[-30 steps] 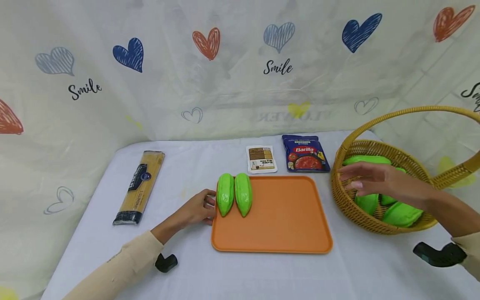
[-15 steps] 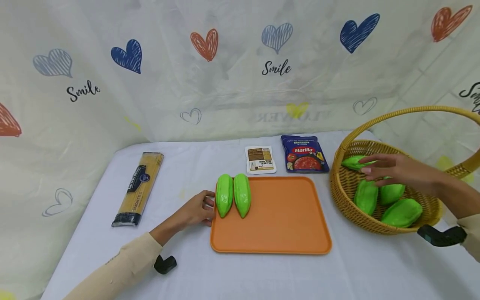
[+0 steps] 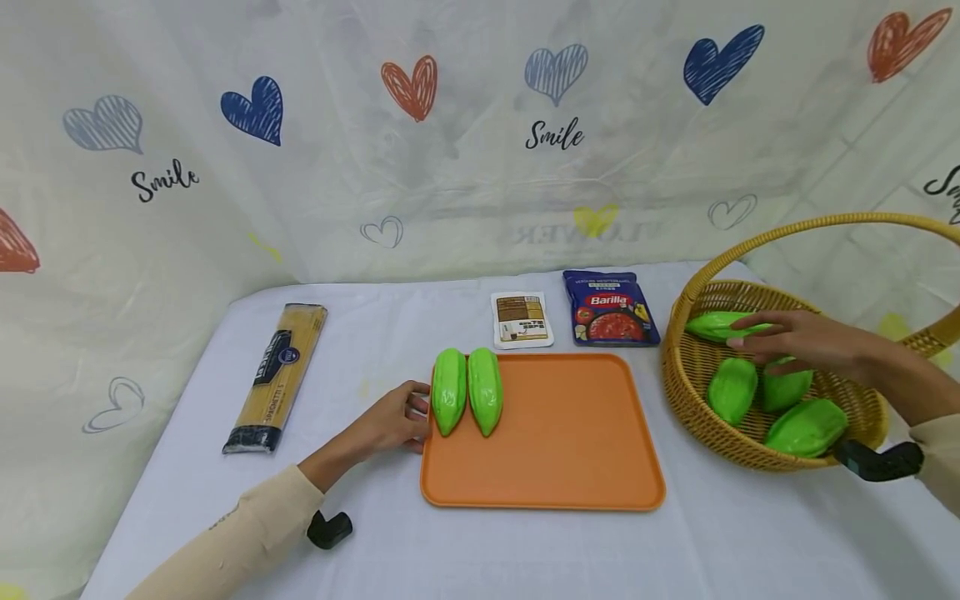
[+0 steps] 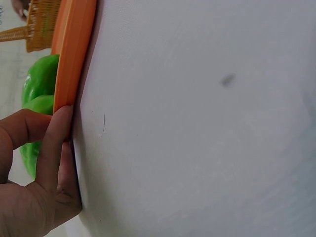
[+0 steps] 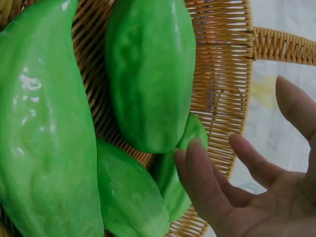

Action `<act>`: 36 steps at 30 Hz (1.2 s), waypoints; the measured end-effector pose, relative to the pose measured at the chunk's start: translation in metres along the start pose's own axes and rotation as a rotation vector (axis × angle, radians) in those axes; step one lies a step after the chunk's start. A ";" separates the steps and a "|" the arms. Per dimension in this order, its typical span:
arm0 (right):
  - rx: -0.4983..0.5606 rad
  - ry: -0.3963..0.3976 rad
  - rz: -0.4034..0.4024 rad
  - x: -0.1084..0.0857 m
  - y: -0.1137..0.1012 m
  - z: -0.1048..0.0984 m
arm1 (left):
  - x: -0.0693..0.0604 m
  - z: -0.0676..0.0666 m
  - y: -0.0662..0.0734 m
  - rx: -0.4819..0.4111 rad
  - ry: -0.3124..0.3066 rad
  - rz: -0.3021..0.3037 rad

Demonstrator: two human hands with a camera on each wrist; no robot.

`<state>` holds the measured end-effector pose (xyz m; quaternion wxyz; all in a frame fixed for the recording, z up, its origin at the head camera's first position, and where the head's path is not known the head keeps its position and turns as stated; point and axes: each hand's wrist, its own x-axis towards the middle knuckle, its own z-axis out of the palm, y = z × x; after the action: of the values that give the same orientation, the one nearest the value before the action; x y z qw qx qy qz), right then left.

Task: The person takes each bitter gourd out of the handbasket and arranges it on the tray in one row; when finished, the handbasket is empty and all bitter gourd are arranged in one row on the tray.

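Note:
Two green vegetables (image 3: 449, 392) lie side by side at the left end of the orange tray (image 3: 555, 450). My left hand (image 3: 395, 417) grips the tray's left rim; in the left wrist view its fingers (image 4: 60, 116) pinch the orange edge beside the green pieces. Over the wicker basket (image 3: 690, 408) my right hand (image 3: 817, 343) hovers with spread, slightly bent fingers, holding nothing. Several green vegetables (image 3: 806, 427) lie inside the basket, one (image 3: 720, 326) at the back partly behind the fingers. In the right wrist view, the fingertips are close to a green vegetable (image 5: 150, 74).
Left of the tray lies a spaghetti pack (image 3: 277, 375). Behind the tray are a small white-and-brown packet (image 3: 522, 320) and a blue Barilla pouch (image 3: 611, 308). The basket's tall handle (image 3: 825, 219) arches over it. A patterned sheet hangs behind the table.
My right hand has moved to the right over the basket, uncovering more of the green vegetables at the front. My left hand stays at the tray's rim.

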<state>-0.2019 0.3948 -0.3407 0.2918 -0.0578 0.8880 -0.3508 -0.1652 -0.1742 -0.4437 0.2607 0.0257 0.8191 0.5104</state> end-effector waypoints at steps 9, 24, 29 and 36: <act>-0.010 -0.034 0.041 0.004 -0.002 0.001 | 0.001 0.001 0.000 -0.010 0.000 0.001; 0.029 -0.100 0.050 0.018 -0.004 0.014 | 0.000 0.000 0.000 -0.003 -0.008 0.013; 0.017 -0.125 0.050 0.025 -0.006 0.015 | 0.000 0.000 -0.001 -0.007 0.000 0.009; -0.055 -0.146 0.050 0.030 -0.009 0.017 | 0.000 0.000 -0.001 -0.009 -0.001 0.006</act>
<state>-0.2183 0.3688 -0.3588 0.3625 -0.0691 0.8748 -0.3138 -0.1652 -0.1746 -0.4442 0.2598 0.0272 0.8164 0.5150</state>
